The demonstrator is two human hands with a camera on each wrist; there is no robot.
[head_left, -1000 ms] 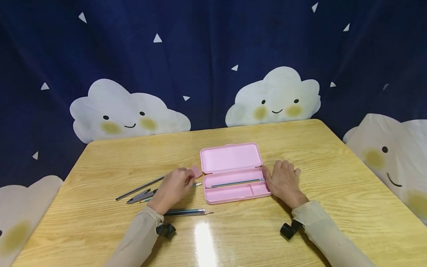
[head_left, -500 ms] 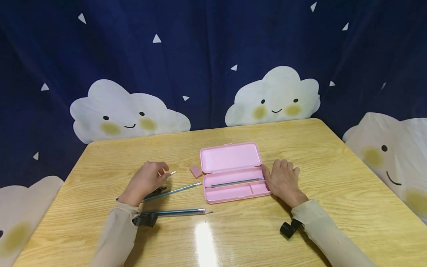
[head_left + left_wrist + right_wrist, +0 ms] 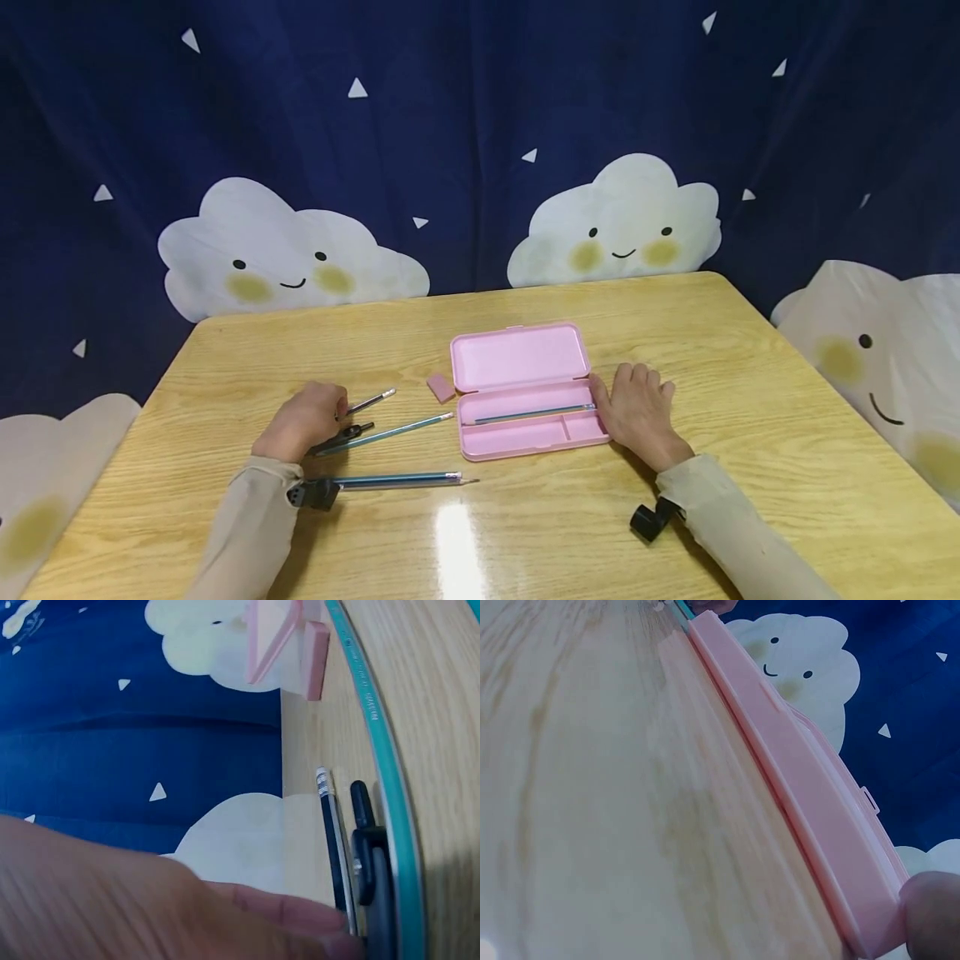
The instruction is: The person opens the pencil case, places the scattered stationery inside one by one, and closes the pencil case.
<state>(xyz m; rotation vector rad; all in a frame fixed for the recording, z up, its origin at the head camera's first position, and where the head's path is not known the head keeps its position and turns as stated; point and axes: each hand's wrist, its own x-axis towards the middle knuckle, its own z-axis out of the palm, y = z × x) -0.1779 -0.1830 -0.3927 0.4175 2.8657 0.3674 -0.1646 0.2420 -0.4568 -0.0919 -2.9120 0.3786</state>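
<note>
Got fingertips of L hand [image 3: 298, 422] down at dark pencil [image 3: 369, 402], lying on table [image 3: 390, 542] L of open pink case [image 3: 521, 360], rubber end showing, other end hidden behind hand. Thumb & finger close tog. in L wrist view, but can't tell whether pinching shaft or just touching. Right beside same pencil: compass [image 3: 352, 432], then teal pencil [image 3: 405, 429], slanting twd case. Nearer the body, 2 more pencils [image 3: 397, 480], side by side. Also eraser [image 3: 440, 388], just L of case; blue pencil [image 3: 525, 414] lengthwise inside.

Thumb of R hand [image 3: 639, 408] against R end of case, other fingers relaxed, nearly straight, close tog., gripping nothing.

Handling, as a guess: dark pencil prob. v. light, stiff, thin, a bit slick, apt to roll if brushed; lead prob. fragile, so go easy on pt. Best hold: mid-shaft, thumb vs. index, light pressure, clear of compass. Case prob. light, thin plastic, quick to slide; best steadied by end wall.
</note>
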